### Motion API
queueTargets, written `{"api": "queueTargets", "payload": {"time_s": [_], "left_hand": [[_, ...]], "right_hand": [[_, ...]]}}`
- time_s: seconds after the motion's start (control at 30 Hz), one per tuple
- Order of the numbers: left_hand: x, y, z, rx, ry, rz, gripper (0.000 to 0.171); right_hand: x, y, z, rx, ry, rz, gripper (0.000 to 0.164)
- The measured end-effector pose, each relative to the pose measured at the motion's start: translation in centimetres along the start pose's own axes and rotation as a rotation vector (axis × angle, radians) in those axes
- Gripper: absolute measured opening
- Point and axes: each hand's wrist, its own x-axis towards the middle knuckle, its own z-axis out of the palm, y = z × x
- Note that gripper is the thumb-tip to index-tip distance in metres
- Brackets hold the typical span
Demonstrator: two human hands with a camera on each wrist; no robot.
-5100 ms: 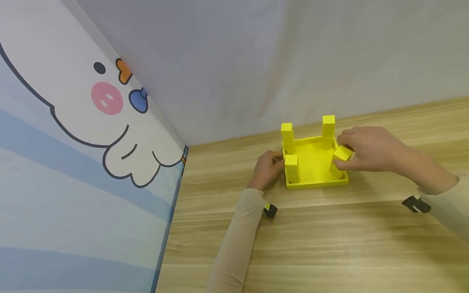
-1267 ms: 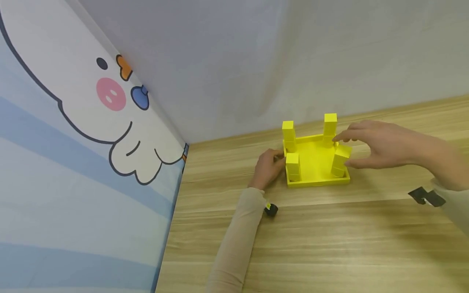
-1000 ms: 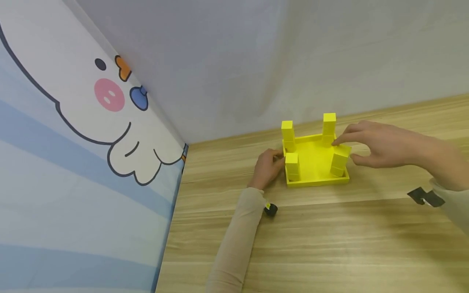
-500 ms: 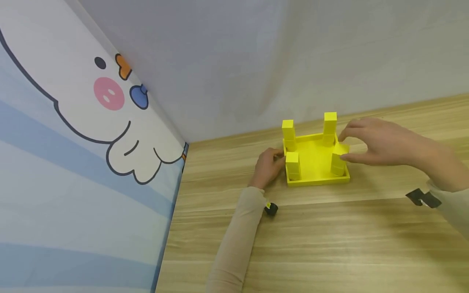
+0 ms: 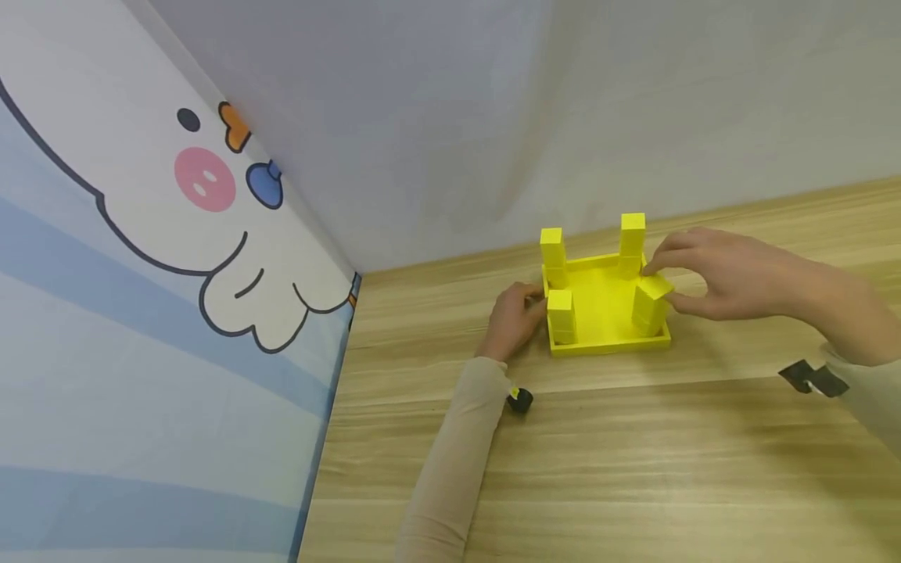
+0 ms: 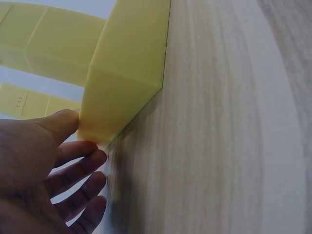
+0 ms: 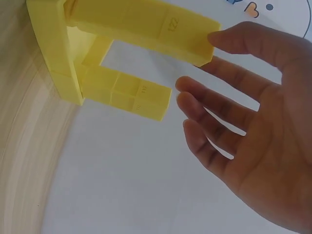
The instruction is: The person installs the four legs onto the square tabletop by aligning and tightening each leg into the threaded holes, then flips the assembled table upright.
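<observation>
A shallow yellow tray [image 5: 608, 346] lies on the table with a column of yellow blocks at each corner. My left hand [image 5: 515, 319] holds the tray's left side; in the left wrist view its thumb and index finger [image 6: 80, 148] meet the tray's wall, the other fingers loosely bent. At the near right corner, thumb and index finger of my right hand [image 5: 725, 274] pinch the top yellow block [image 5: 655, 287], which sits twisted on its column. In the right wrist view that block [image 7: 187, 31] bears the number 122, and the other right fingers hang free.
Other block columns stand at the far left [image 5: 553, 254], far right [image 5: 632, 242] and near left [image 5: 561, 317] corners. Behind the wooden table [image 5: 598, 469] rises a grey-white wall [image 5: 457, 141]. A cartoon-printed panel [image 5: 176, 313] bounds the left side.
The right fingers spread off the near right column about a second ago, then closed on its top block again. That block has turned slightly. The left hand stays at the tray.
</observation>
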Motion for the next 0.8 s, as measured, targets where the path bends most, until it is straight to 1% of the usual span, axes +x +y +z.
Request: {"api": "queueTargets", "payload": {"time_s": [0.13,0.23,0.43,0.53,0.63,0.7,0.8], "left_hand": [[-0.2,0.1,-0.1,0.002,0.002,-0.001,0.029],[-0.3,0.1,-0.1,0.007,-0.001,0.000,0.029],[-0.6,0.2,-0.2,-0.003,-0.001,0.017,0.028],[-0.6,0.3,-0.3,-0.011,0.000,0.022,0.028],[-0.7,0.3,-0.3,-0.015,-0.001,0.020,0.029],[-0.7,0.3,-0.3,-0.016,-0.001,0.016,0.029],[-0.8,0.3,-0.3,-0.024,-0.004,0.011,0.029]], "right_hand": [[0.0,-0.4,0.1,-0.021,0.011,0.023,0.022],[-0.1,-0.8,0.1,-0.045,0.009,0.047,0.021],[-0.3,-1.2,-0.1,-0.072,-0.010,0.083,0.029],[-0.5,-1.3,-0.2,-0.057,-0.035,0.088,0.039],[-0.7,-1.4,-0.3,-0.045,-0.056,0.074,0.048],[-0.7,-1.3,-0.3,-0.036,-0.056,0.059,0.047],[-0.7,-1.2,-0.1,-0.029,-0.045,0.043,0.041]]}}
